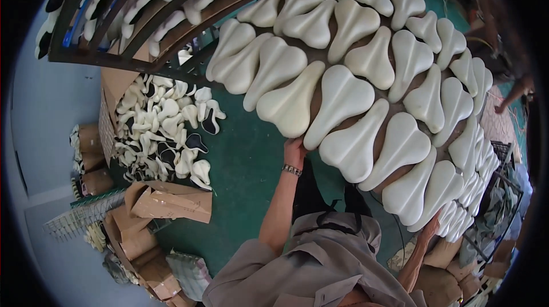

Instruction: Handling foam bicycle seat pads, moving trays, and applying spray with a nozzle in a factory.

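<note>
A brown board stretches before me, covered with rows of off-white bicycle saddle pads, narrow at one end and wide at the other. My left hand, a patterned band on its wrist, is curled at the board's near edge, just below a cream-toned saddle pad. Its fingertips are hidden under the edge. Farther right, my right hand grips the same edge beside another saddle pad. Part of that hand's fingers is also out of sight. Both arms reach forward from my body.
A dark slatted rack holding more pads stands at upper left. Loose pads are heaped on the green floor near an opened carton. More pads stand packed at right. Another person's arm shows at far right.
</note>
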A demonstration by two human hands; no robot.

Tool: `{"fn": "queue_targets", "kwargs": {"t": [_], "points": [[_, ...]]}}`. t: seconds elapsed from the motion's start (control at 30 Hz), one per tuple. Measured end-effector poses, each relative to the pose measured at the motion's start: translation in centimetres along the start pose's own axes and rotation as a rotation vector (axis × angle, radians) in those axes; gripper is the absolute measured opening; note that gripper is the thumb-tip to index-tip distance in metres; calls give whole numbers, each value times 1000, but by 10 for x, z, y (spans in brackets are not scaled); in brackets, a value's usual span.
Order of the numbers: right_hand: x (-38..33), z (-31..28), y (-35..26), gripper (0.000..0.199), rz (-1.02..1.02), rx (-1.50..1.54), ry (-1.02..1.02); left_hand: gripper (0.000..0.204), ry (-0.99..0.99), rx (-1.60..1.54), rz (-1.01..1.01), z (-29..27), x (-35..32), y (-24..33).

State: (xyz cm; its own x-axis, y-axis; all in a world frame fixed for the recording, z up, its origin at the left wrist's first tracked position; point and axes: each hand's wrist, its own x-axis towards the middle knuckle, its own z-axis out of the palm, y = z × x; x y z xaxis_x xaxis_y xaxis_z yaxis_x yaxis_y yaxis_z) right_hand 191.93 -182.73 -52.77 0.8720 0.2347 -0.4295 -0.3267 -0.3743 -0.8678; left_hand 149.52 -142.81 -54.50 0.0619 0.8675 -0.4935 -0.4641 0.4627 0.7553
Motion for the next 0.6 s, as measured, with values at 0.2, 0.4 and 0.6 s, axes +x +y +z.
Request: {"fn": "queue_targets", "kwargs": {"t": [0.2,0.4,0.6], "points": [[12,26,88,61,138,106,29,29,-8,106,70,7,22,24],[2,53,112,63,14,284,21,30,-151,114,49,17,72,21],[30,164,105,75,255,-22,-191,53,-182,142,71,-147,136,117]]}}
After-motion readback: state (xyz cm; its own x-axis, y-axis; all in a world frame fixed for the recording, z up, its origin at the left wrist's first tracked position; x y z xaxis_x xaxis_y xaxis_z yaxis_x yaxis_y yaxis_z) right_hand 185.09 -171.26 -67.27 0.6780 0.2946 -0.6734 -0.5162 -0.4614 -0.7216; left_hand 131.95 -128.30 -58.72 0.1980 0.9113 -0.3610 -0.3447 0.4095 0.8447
